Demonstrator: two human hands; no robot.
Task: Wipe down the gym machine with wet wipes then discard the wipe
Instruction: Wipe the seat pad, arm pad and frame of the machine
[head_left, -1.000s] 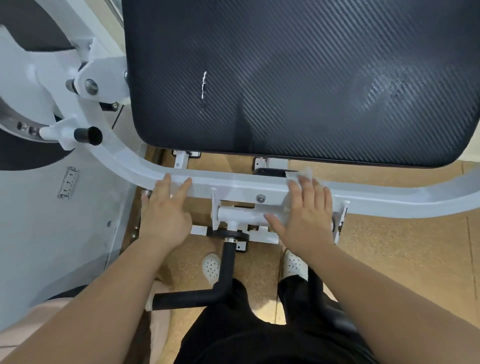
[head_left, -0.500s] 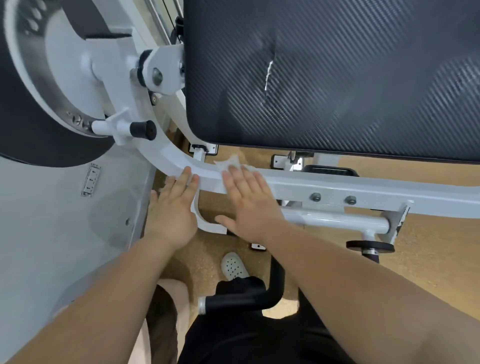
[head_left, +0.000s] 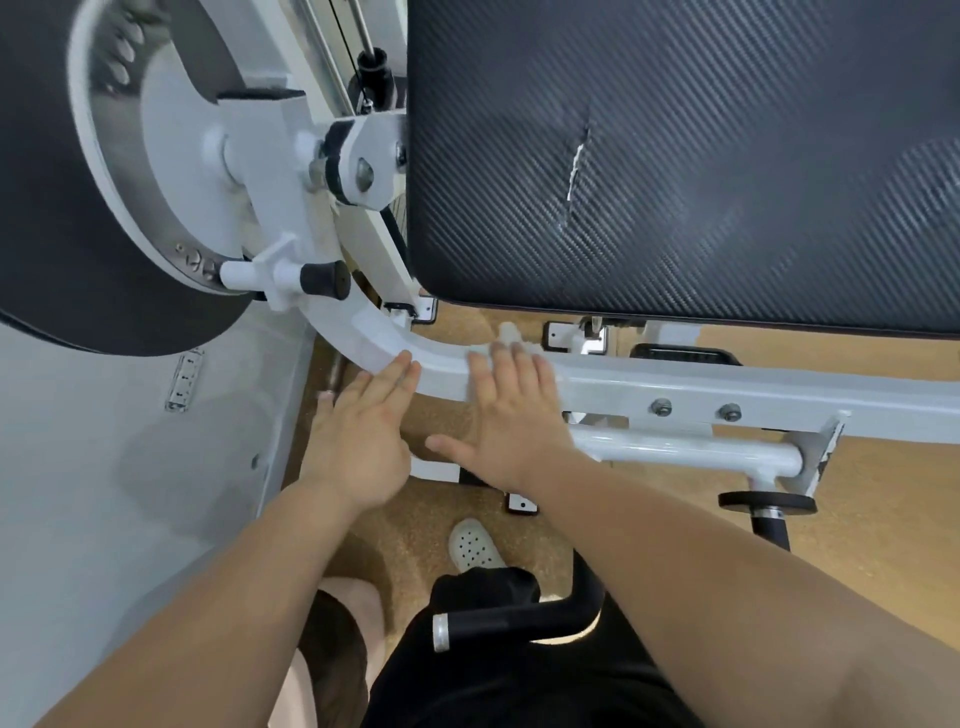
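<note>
The right hand's (head_left: 519, 415) fingers (head_left: 511, 364) lie straight and flat across the white frame bar (head_left: 727, 384), pressing the wet wipe (head_left: 508, 332) against it. A crumpled edge of the wipe peeks out past the fingertips on the bar's far side. The left hand (head_left: 363, 441) sits just beside, fingers straight too, their tips touching the bar's curved corner and holding nothing. Two bolts (head_left: 662, 407) sit in the bar's near face, off to the right of the hands. Beyond the bar spreads the black pad (head_left: 727, 182) with a small tear (head_left: 576, 161). Below the bar, a white perforated shoe (head_left: 475, 545) stands on the cork floor (head_left: 883, 519).
</note>
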